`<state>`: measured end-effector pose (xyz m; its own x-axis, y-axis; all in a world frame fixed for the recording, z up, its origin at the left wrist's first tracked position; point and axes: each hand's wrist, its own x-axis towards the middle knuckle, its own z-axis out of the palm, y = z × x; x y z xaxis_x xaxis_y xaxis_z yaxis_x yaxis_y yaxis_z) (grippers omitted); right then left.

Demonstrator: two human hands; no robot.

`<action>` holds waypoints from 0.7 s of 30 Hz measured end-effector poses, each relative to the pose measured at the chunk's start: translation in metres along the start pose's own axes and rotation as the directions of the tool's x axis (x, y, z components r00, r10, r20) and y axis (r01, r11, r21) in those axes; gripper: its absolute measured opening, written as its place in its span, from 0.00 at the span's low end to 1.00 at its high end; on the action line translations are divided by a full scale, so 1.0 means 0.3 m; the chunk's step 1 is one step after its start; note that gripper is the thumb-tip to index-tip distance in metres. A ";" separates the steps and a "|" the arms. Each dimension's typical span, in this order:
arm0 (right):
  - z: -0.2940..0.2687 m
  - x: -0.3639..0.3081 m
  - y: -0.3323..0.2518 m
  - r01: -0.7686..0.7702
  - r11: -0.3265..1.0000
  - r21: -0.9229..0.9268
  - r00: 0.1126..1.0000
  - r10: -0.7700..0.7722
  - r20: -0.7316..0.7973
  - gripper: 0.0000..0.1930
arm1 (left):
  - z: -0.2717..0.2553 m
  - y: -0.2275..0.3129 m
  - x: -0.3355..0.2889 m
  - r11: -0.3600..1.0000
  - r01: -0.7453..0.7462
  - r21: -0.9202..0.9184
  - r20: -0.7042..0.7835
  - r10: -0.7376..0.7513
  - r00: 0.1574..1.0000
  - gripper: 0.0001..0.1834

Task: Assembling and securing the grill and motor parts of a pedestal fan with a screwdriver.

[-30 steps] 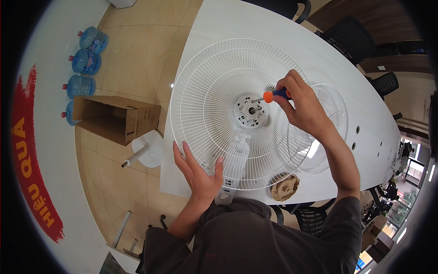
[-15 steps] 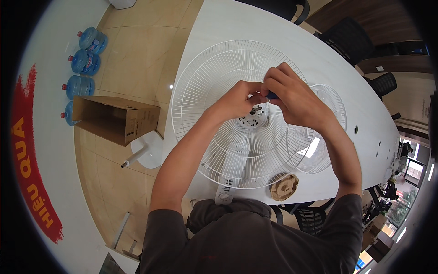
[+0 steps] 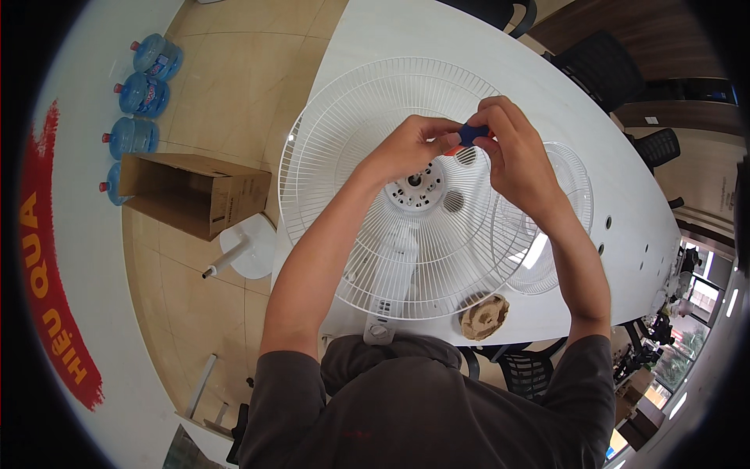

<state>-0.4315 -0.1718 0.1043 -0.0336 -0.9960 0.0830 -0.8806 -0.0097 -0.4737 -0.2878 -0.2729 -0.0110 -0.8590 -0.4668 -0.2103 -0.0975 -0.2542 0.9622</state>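
Note:
A small blue piece with a red-orange part (image 3: 471, 134) is pinched between the fingers of both my hands, above the fan; its exact kind I cannot make out. My left hand (image 3: 412, 147) grips its left side and my right hand (image 3: 516, 152) its right side. Below them a large white wire fan grille (image 3: 336, 262) lies around a motor hub with a dark centre shaft (image 3: 416, 187). The fan's white body (image 3: 394, 273), with a knob at its near end, extends toward me under the grille.
Right of the grille, a clear round fan part (image 3: 574, 199) lies on the white table (image 3: 383, 31). Crumpled brown paper packing (image 3: 484, 316) sits by the near edge. On the floor at left are a cardboard box (image 3: 223, 195), a white round base (image 3: 254, 248) and several blue water jugs (image 3: 133, 137).
Both hands have shifted slightly up and away from the hub. The blue piece now shows more plainly between the fingers, and the hub's shaft is uncovered.

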 end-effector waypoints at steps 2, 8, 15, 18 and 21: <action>0.007 -0.006 0.014 0.061 0.998 0.025 0.998 -0.061 -0.020 0.14 | 0.003 -0.011 -0.005 0.999 -0.015 -0.051 0.003 0.015 1.000 0.17; 0.034 -0.007 0.023 -0.001 0.966 0.258 0.995 0.027 -0.098 0.21 | 0.053 -0.073 0.000 0.940 -0.144 -0.310 -0.054 0.134 0.990 0.15; 0.061 -0.056 0.118 0.062 0.917 0.395 0.984 0.009 -0.176 0.21 | 0.019 -0.030 0.012 0.998 0.007 -0.063 0.009 -0.007 1.000 0.18; 0.048 -0.039 0.085 0.134 0.948 0.288 0.987 -0.100 -0.129 0.20 | -0.006 -0.058 0.008 0.994 -0.028 -0.108 -0.019 0.026 0.999 0.22; 0.068 -0.034 0.056 0.119 0.942 0.315 0.985 -0.072 -0.157 0.19 | -0.004 -0.117 0.005 0.968 -0.162 -0.192 -0.109 0.143 0.984 0.21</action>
<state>-0.4364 -0.1637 0.0777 -0.0440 -0.9665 0.2529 -0.6846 -0.1552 -0.7122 -0.2852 -0.2657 -0.0454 -0.8042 -0.5877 -0.0885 0.1410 -0.3334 0.9322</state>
